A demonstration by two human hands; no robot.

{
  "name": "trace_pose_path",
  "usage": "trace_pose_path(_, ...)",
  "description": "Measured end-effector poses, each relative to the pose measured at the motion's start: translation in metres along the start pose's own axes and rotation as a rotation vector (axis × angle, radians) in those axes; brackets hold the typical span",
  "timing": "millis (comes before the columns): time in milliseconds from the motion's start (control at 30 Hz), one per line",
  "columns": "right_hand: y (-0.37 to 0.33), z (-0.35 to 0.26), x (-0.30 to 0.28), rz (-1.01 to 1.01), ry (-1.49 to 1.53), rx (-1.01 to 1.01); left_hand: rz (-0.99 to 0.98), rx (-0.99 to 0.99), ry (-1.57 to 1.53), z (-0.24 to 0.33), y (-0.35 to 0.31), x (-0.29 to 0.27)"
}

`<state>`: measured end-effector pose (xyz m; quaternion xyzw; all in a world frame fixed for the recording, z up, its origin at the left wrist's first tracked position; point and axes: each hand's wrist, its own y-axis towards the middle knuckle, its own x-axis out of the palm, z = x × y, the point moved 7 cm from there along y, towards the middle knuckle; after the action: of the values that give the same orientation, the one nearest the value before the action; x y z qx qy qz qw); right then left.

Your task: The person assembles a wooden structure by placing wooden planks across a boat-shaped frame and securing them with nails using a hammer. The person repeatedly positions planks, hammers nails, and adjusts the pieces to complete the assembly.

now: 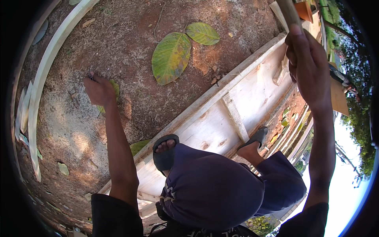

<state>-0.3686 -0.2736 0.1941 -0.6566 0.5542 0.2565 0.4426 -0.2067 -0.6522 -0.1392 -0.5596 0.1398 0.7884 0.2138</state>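
Observation:
My right hand [310, 63] is raised at the upper right, its fingers wrapped round a wooden handle [289, 12]. The far end of that handle runs out of the picture, so its tool head is hidden. Over the ground on the left, my left hand [100, 91] is closed, fingertips pinched together. Something small and dark shows at those fingertips, too small to name. Beneath me lies a long wooden panel [205, 132] framed with battens, with a crosspiece [235, 118] across it. My sandalled feet rest at the panel, one sandal [166, 152] by its near rail.
Large green-yellow leaves [170, 59] lie on the reddish dirt. A long pale wooden strip [45, 67] curves along the left, with shorter pieces beside it. More boards [294, 146] lie beyond the panel on the right. An orange object [304, 10] stands at the top right.

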Motion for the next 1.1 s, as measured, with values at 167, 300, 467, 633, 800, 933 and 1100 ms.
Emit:
trace_pose_path(167, -0.014, 0.009, 0.016, 0.180, 0.060, -0.219, -0.088, -0.015, -0.041, 0.005, 0.000, 0.010)
trace_pose_path(300, -0.085, 0.156, 0.097, -0.797, -0.755, -0.055, -0.062, -0.016, -0.057, 0.010, 0.000, 0.011)
trace_pose_path(467, -0.094, 0.129, 0.090, -0.745, -0.803, 0.013, -0.066, -0.032, 0.009, -0.002, -0.002, 0.009)
trace_pose_path(633, -0.085, 0.150, 0.091, -0.780, -0.831, -0.148, -0.073, -0.033, -0.038, 0.005, 0.000, 0.009)
trace_pose_path(800, -0.033, 0.087, 0.069, -0.580, -0.769, -0.142, -0.048, -0.016, -0.024, 0.006, 0.001, 0.007)
trace_pose_path(933, 0.021, -0.009, 0.004, -0.016, -0.217, -0.206, -0.066, -0.015, 0.004, 0.000, -0.001, 0.007)
trace_pose_path(1100, 0.014, -0.018, -0.017, 0.217, 0.273, -0.304, -0.074, -0.025, -0.058, 0.000, 0.001, 0.010)
